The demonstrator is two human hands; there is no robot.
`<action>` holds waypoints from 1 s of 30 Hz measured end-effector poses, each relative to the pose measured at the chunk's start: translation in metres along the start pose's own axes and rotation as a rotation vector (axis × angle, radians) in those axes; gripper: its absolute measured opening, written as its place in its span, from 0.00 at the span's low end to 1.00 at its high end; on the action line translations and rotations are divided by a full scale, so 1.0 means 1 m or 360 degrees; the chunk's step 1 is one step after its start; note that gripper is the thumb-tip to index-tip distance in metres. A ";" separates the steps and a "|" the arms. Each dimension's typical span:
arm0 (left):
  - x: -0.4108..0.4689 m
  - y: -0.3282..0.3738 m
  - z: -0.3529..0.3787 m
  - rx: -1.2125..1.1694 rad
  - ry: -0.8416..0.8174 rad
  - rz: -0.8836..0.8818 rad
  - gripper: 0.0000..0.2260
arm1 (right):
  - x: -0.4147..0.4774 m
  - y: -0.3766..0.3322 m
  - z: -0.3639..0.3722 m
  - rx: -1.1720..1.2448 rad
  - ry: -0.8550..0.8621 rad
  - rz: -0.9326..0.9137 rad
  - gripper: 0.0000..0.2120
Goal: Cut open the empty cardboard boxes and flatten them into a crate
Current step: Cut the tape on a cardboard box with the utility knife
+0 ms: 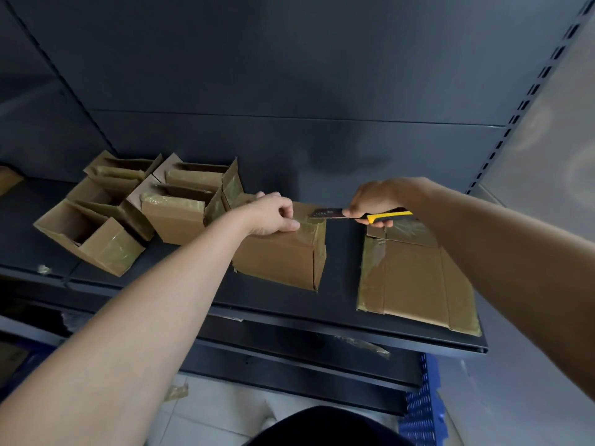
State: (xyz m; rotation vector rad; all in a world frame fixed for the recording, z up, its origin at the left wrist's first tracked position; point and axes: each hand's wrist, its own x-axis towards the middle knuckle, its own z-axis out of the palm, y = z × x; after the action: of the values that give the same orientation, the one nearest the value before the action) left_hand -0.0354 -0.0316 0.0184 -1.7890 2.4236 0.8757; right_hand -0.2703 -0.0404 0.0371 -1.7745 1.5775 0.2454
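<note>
A taped brown cardboard box [277, 257] stands closed on the dark shelf [289, 310]. My left hand [272, 215] rests on its top, thumb along the taped seam and fingers curled over the far edge. My right hand [375, 201] grips a yellow-and-black utility knife [360, 215], whose blade tip touches the box's top right edge. A flattened box [415, 281] lies on the shelf to the right, partly under my right forearm.
Several opened cardboard boxes [135, 207] lie clustered at the shelf's left. A blue plastic crate [421, 410] shows below the shelf at the lower right. Tape scraps [175, 392] lie on the floor and lower shelf. The shelf's back panel rises behind.
</note>
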 end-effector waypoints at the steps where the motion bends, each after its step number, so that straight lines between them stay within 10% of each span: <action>1: 0.000 -0.002 0.001 -0.0024 0.0015 0.0011 0.09 | 0.000 -0.004 0.001 -0.0016 -0.0019 -0.0015 0.20; 12: 0.004 -0.006 0.001 -0.0062 -0.0013 0.0144 0.08 | -0.001 -0.027 -0.004 -0.0423 -0.0230 0.0029 0.19; 30: 0.008 -0.004 0.000 -0.0318 0.0057 0.0064 0.13 | -0.019 0.008 0.003 0.0130 -0.0487 0.0189 0.21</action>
State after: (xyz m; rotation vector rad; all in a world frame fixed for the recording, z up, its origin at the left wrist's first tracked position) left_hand -0.0345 -0.0395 0.0138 -1.8370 2.4808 1.1366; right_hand -0.2804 -0.0234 0.0427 -1.5019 1.4502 0.4788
